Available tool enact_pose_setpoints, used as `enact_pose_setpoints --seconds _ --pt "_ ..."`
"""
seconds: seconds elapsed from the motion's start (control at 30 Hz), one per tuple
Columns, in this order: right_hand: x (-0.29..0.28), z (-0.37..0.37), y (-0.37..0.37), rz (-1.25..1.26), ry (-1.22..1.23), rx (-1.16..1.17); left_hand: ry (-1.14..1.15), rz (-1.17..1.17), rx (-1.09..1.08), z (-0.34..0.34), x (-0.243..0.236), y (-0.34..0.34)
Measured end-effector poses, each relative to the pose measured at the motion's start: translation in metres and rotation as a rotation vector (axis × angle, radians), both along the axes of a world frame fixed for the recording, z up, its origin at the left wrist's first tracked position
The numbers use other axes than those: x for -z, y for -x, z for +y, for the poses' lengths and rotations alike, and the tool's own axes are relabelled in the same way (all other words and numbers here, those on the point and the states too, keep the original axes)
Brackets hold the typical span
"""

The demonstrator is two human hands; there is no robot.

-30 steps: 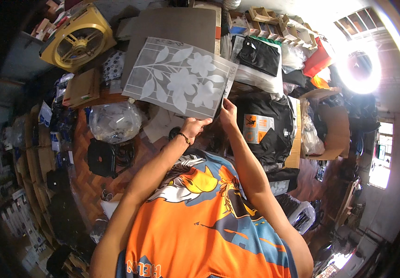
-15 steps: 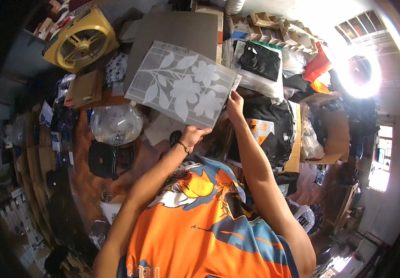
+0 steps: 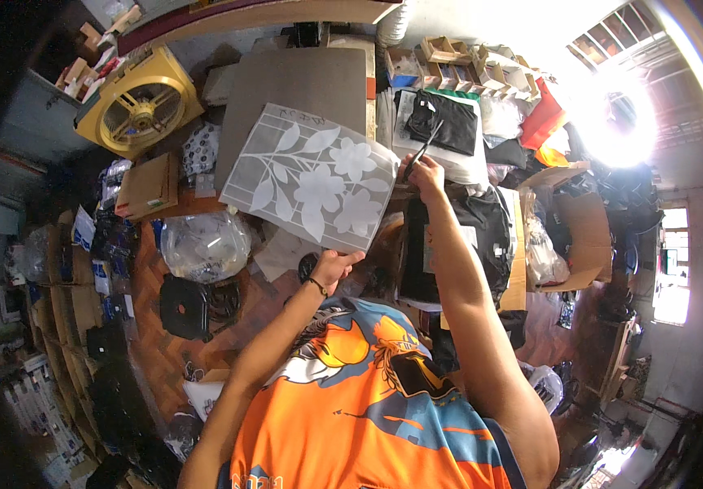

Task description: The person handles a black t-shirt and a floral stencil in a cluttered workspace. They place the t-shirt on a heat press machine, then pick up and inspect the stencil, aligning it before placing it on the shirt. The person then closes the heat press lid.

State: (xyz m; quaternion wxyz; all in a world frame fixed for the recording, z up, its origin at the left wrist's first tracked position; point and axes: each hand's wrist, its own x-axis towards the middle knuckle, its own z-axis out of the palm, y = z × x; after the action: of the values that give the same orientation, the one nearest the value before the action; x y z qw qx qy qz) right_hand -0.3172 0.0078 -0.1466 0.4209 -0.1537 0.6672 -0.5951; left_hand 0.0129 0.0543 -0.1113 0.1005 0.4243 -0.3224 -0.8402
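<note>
Pinching its edge at five o'clock, the left hand (image 3: 338,269) grips the grey sheet (image 3: 315,187) with pale flowers. The right hand (image 3: 425,174), at three o'clock of this sheet, is closed around black scissors (image 3: 427,145) pointing to one o'clock. Toward twelve o'clock, the sheet overlaps a board (image 3: 307,77).

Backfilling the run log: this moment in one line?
left hand: holds flower sheet by near edge | right hand: holds dark scissors near sheet's right edge
</note>
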Motion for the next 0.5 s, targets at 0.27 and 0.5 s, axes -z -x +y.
enact_pose_setpoints --seconds 0.27,0.5 --pt "0.006 -0.014 -0.008 0.071 -0.137 0.081 0.005 -0.016 0.028 0.006 0.004 -0.004" --pt "-0.029 0.004 -0.020 0.040 0.009 0.223 0.371 -0.049 -0.166 0.001 -0.012 -0.001"
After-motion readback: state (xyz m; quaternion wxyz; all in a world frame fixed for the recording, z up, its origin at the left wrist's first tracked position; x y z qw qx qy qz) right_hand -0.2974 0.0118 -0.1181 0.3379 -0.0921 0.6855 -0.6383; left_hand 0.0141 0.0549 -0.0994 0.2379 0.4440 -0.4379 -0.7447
